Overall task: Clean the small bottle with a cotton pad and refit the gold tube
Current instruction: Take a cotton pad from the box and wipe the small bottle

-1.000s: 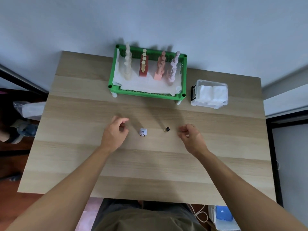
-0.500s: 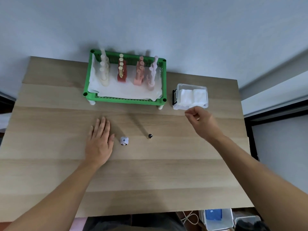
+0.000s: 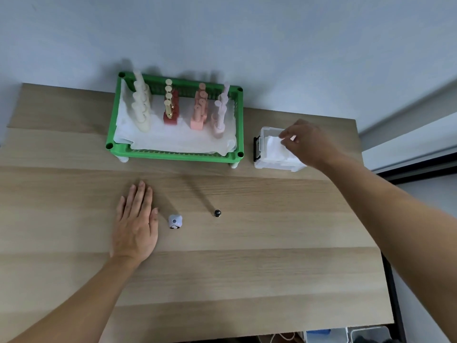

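The left hand (image 3: 134, 225) is laid flat on the desk (image 3: 247, 280), its fingers (image 3: 138, 194) spread straight and nothing held. At its 3 o'clock, just beside the thumb but apart, the small bottle (image 3: 175, 221) is stood upright. Further toward 3 o'clock, well apart, a small dark round piece (image 3: 217, 213) is seen; whether it is the gold tube cannot be told. At the bottle's 1 o'clock, the right hand (image 3: 310, 144) is held over a clear box (image 3: 274, 164), its fingers (image 3: 284, 139) pinched at a white cotton pad (image 3: 273, 144); a firm grip cannot be confirmed. A green tray (image 3: 173, 155) of bottles is placed at the bottle's 12 o'clock.
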`<state>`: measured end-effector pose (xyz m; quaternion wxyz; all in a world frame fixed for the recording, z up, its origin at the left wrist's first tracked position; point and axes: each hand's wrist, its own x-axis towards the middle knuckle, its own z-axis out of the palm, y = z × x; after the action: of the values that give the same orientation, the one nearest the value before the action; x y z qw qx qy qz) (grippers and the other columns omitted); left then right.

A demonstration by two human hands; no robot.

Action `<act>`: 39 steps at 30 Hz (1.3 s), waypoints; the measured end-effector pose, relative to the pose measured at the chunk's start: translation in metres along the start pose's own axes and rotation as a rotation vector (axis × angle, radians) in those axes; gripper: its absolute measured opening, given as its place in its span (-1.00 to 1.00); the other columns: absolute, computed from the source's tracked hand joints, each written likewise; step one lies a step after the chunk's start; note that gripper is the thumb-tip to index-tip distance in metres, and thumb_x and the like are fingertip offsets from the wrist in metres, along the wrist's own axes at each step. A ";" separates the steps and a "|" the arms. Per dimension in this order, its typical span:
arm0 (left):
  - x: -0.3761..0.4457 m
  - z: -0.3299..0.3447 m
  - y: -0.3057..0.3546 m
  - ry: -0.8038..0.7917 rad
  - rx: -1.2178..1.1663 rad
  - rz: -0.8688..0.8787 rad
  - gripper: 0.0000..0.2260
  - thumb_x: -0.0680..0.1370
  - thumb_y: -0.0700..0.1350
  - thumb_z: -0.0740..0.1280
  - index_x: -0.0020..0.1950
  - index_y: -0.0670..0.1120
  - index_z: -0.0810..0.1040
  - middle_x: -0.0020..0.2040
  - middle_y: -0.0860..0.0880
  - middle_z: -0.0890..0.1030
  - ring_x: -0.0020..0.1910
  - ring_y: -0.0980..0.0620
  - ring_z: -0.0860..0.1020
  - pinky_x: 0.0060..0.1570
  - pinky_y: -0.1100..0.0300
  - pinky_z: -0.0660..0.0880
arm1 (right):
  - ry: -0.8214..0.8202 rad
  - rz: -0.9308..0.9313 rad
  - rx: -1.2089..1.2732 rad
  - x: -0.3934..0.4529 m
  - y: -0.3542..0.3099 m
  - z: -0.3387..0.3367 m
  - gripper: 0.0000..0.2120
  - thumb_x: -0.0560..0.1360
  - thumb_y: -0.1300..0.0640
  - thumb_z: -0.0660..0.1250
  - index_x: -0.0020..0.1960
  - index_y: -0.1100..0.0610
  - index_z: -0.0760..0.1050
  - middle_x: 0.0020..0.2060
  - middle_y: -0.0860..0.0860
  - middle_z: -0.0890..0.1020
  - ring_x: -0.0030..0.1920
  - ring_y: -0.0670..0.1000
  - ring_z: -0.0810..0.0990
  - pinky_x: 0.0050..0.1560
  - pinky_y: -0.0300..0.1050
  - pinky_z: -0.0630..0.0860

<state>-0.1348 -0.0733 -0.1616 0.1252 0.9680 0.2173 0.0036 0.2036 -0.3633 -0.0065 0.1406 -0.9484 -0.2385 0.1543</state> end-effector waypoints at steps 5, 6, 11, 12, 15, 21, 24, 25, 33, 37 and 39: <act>0.000 0.001 -0.001 0.024 -0.004 0.006 -0.47 0.69 0.00 -0.02 0.60 -0.21 0.25 0.66 -0.14 0.21 0.65 -0.13 0.16 0.62 -0.07 0.01 | -0.038 -0.035 -0.154 0.013 -0.015 0.009 -0.76 0.60 0.12 0.34 0.24 0.08 0.64 0.19 0.05 0.60 0.11 0.16 0.64 0.24 0.11 0.53; 0.000 0.001 0.000 0.024 -0.007 0.005 -0.47 0.69 0.00 -0.01 0.60 -0.21 0.25 0.65 -0.14 0.21 0.65 -0.13 0.17 0.62 -0.08 0.02 | -0.033 -0.031 -0.175 0.015 -0.016 0.010 -0.75 0.60 0.11 0.33 0.24 0.08 0.64 0.19 0.06 0.60 0.12 0.18 0.63 0.24 0.12 0.53; 0.001 -0.004 0.003 0.007 0.003 -0.004 -0.47 0.68 0.00 -0.02 0.60 -0.22 0.26 0.65 -0.14 0.21 0.64 -0.14 0.18 0.62 -0.12 0.07 | -0.006 0.015 -0.205 0.016 -0.019 0.012 -0.81 0.59 0.12 0.31 0.10 0.08 0.68 0.08 0.09 0.63 0.08 0.22 0.64 0.13 0.10 0.56; 0.001 -0.005 0.003 0.005 0.004 -0.005 -0.47 0.68 0.00 -0.02 0.60 -0.22 0.26 0.65 -0.14 0.21 0.64 -0.14 0.18 0.62 -0.13 0.07 | 0.000 0.024 -0.193 0.016 -0.020 0.012 -0.82 0.59 0.13 0.32 0.08 0.09 0.68 0.06 0.10 0.64 0.07 0.22 0.64 0.12 0.10 0.56; 0.000 -0.006 0.003 0.003 0.006 -0.003 -0.47 0.68 0.00 -0.01 0.60 -0.23 0.27 0.65 -0.15 0.22 0.64 -0.15 0.18 0.61 -0.15 0.09 | 0.016 0.032 -0.182 0.015 -0.023 0.013 -0.85 0.57 0.14 0.35 0.05 0.10 0.69 0.04 0.10 0.67 0.05 0.21 0.65 0.12 0.10 0.56; 0.000 -0.005 0.003 -0.003 -0.002 -0.001 -0.46 0.68 0.01 -0.01 0.60 -0.22 0.27 0.65 -0.14 0.21 0.65 -0.13 0.17 0.61 -0.15 0.10 | 0.084 -0.007 -0.113 0.011 -0.018 0.017 -0.90 0.55 0.17 0.40 -0.02 0.18 0.67 0.06 0.11 0.60 -0.06 0.23 0.64 0.03 0.15 0.58; 0.001 -0.005 0.003 0.002 -0.008 0.001 -0.47 0.67 0.00 0.00 0.59 -0.22 0.28 0.65 -0.14 0.21 0.64 -0.14 0.18 0.61 -0.14 0.10 | 0.107 -0.051 -0.095 0.009 -0.016 0.020 -0.90 0.54 0.21 0.41 -0.05 0.24 0.66 0.04 0.16 0.59 -0.08 0.24 0.63 0.00 0.17 0.58; 0.001 -0.005 0.003 0.004 -0.009 0.002 -0.47 0.67 0.00 0.00 0.59 -0.22 0.28 0.65 -0.14 0.22 0.64 -0.14 0.18 0.61 -0.15 0.10 | 0.108 -0.062 -0.095 0.008 -0.016 0.020 -0.90 0.54 0.21 0.41 -0.05 0.24 0.66 0.02 0.16 0.61 -0.08 0.24 0.63 0.01 0.17 0.58; 0.001 -0.003 0.001 0.027 -0.021 0.005 -0.47 0.67 0.00 0.02 0.57 -0.23 0.32 0.64 -0.16 0.25 0.63 -0.16 0.21 0.59 -0.18 0.14 | 0.158 -0.103 -0.169 0.004 -0.017 0.021 -0.87 0.56 0.17 0.40 -0.03 0.21 0.68 -0.02 0.14 0.65 0.04 0.22 0.58 -0.02 0.15 0.56; 0.001 -0.002 0.001 0.028 -0.024 0.008 -0.47 0.66 0.01 0.03 0.58 -0.22 0.31 0.64 -0.15 0.24 0.63 -0.16 0.21 0.59 -0.17 0.14 | 0.152 -0.138 -0.202 0.002 -0.014 0.022 -0.88 0.56 0.18 0.40 -0.04 0.22 0.68 0.01 0.15 0.62 0.08 0.22 0.55 -0.05 0.16 0.57; 0.001 -0.002 0.000 0.025 -0.024 0.009 -0.47 0.66 0.01 0.03 0.58 -0.22 0.31 0.64 -0.15 0.24 0.63 -0.16 0.21 0.59 -0.17 0.14 | 0.137 -0.160 -0.219 0.002 -0.013 0.022 -0.88 0.56 0.18 0.38 -0.05 0.22 0.67 0.00 0.15 0.64 0.06 0.23 0.56 -0.04 0.16 0.58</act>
<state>-0.1340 -0.0729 -0.1599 0.1339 0.9673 0.2144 0.0187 0.1917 -0.3468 -0.0226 0.0640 -0.9444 -0.3185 0.0505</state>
